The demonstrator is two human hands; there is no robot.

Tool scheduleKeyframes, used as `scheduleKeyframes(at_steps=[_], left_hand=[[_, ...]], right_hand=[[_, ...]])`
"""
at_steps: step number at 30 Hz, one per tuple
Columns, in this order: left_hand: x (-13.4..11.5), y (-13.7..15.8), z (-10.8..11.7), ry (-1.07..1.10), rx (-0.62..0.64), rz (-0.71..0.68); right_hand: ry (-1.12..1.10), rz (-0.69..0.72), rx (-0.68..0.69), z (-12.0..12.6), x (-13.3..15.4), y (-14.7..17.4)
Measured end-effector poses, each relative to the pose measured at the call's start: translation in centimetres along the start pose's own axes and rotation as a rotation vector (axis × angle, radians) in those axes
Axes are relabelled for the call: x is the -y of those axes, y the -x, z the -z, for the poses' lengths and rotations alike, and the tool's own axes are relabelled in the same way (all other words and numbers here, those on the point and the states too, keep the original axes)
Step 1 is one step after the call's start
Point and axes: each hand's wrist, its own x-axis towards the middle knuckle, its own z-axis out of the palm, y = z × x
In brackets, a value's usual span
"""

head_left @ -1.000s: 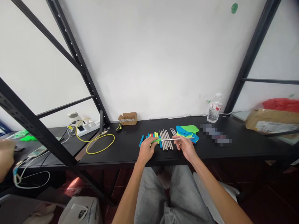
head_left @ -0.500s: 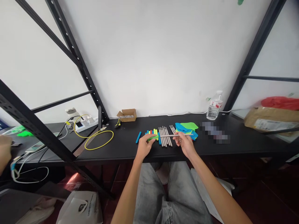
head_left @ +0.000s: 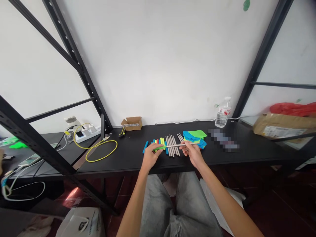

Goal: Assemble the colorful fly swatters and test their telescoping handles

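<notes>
My left hand (head_left: 150, 155) is closed around a bright green tube-shaped handle (head_left: 160, 148). With my right hand (head_left: 193, 152) I grip a thin metal rod (head_left: 175, 145), held level. The rod's left end meets the right end of the green handle; how deep it sits inside, I cannot tell. Just beneath, several grey metal rods (head_left: 170, 140) lie side by side on the table. Short coloured tubes (head_left: 162, 141) in blue, yellow and red lie behind my left hand, and one blue tube (head_left: 145, 146) rests apart to the left. Flat blue and green plastic pieces (head_left: 195, 134) are piled beyond my right hand.
On the black table (head_left: 138, 164) stand an open cardboard box (head_left: 132, 123) and a water bottle (head_left: 222, 113). A yellow cable (head_left: 101, 160) loops at the left near a power strip (head_left: 90, 133). Black metal posts (head_left: 32, 141) rise at both sides. A larger carton (head_left: 283, 128) sits right.
The rod and the green handle now line up end to end, where the rod's tip was at the handle's end before. The whole view has shifted slightly.
</notes>
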Motion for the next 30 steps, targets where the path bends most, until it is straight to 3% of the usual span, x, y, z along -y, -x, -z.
scheduleKeyframes(at_steps=[16, 30], left_hand=[[0.5, 0.0, 0.0, -0.082, 0.013, -0.022], [-0.9, 0.1, 0.2, -0.064, 0.114, -0.029]], right_hand=[[0.075, 0.034, 0.023, -0.3, 0.2, 0.1], [0.251, 0.047, 0.21, -0.8, 0.9, 0.6]])
